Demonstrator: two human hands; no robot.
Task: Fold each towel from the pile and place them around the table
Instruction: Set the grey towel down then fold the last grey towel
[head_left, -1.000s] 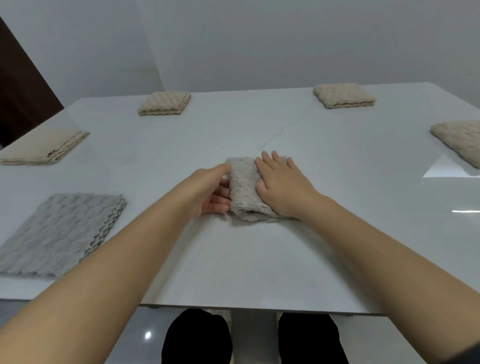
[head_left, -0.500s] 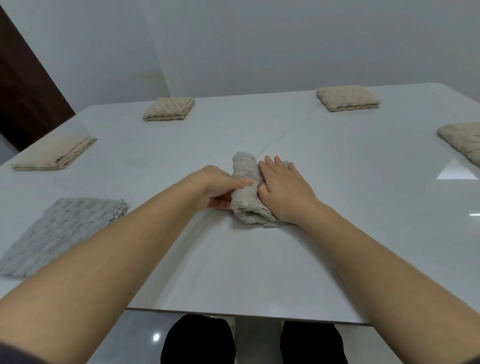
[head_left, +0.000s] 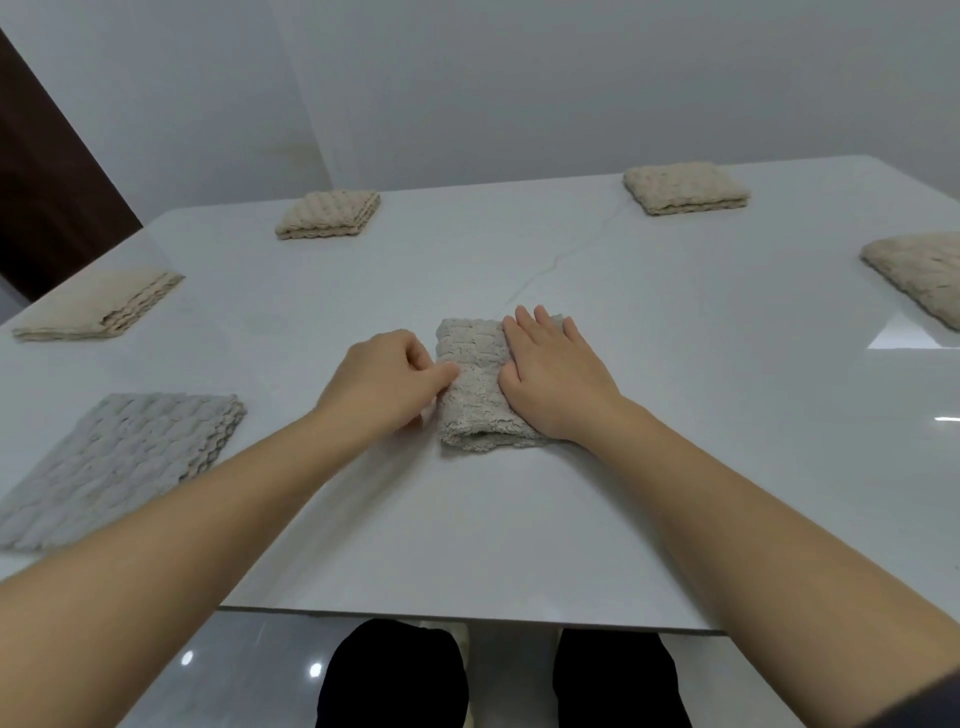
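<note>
A small grey-beige folded towel (head_left: 475, 384) lies at the middle of the white table (head_left: 519, 519). My right hand (head_left: 553, 376) lies flat on the towel's right half, fingers straight, pressing it down. My left hand (head_left: 387, 379) is at the towel's left edge, fingers curled, with the thumb tip against the fold; it seems to pinch that edge. The towel's right side is hidden under my right hand.
Folded towels lie around the table: a grey one (head_left: 114, 467) near left, a beige one (head_left: 98, 309) at the left edge, beige ones at far left (head_left: 328, 213), far right (head_left: 685, 188) and the right edge (head_left: 919, 273). My knees show below the table's near edge.
My left hand has drawn back from on top of the towel to its left edge, and the towel now lies flatter. My right hand has stayed pressed on it.
</note>
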